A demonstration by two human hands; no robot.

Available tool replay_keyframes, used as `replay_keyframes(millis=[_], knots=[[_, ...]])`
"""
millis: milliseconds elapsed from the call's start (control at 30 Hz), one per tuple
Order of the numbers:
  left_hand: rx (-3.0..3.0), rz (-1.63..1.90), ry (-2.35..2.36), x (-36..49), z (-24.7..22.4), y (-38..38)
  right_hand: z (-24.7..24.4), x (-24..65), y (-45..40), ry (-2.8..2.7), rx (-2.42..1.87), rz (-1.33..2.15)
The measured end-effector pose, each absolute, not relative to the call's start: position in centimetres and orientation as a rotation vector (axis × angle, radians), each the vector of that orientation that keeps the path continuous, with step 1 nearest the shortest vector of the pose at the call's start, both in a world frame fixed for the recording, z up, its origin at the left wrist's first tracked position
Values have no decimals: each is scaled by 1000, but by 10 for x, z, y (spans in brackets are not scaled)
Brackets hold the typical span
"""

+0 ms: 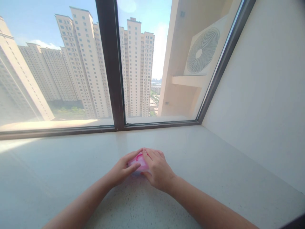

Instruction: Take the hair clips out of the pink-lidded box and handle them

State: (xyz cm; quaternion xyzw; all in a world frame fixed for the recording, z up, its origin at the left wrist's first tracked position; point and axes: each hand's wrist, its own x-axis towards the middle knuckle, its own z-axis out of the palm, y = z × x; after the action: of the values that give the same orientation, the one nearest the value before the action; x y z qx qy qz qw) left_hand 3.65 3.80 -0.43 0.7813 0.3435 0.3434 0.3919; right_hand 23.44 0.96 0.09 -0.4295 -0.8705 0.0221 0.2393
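On the pale speckled sill sits a small pink plastic container (142,162), with a brighter pink curved strip on top and a clear, bluish lower part. My left hand (122,169) closes on its left side, with the thumb across the front and the fingers along the back. Over the right side and part of the top lies my right hand (157,168), its thumb low at the front. The fingertips of both hands meet at the far edge. Much of the container is hidden under the fingers, so its exact kind is hard to make out.
The wide stone sill (71,168) runs up to a dark window frame (111,63). A white wall (262,95) bounds it on the right. Beyond the glass stand tall apartment blocks (83,57) and an air conditioner unit (202,51). Sunlight falls on the sill's far left.
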Motion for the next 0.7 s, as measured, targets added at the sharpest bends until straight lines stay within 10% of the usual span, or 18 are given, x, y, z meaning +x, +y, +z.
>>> replay_keyframes(millis=[700], knots=[[1843, 1061, 1244, 21, -26, 61, -7, 261, 38, -2167, -1104, 341]])
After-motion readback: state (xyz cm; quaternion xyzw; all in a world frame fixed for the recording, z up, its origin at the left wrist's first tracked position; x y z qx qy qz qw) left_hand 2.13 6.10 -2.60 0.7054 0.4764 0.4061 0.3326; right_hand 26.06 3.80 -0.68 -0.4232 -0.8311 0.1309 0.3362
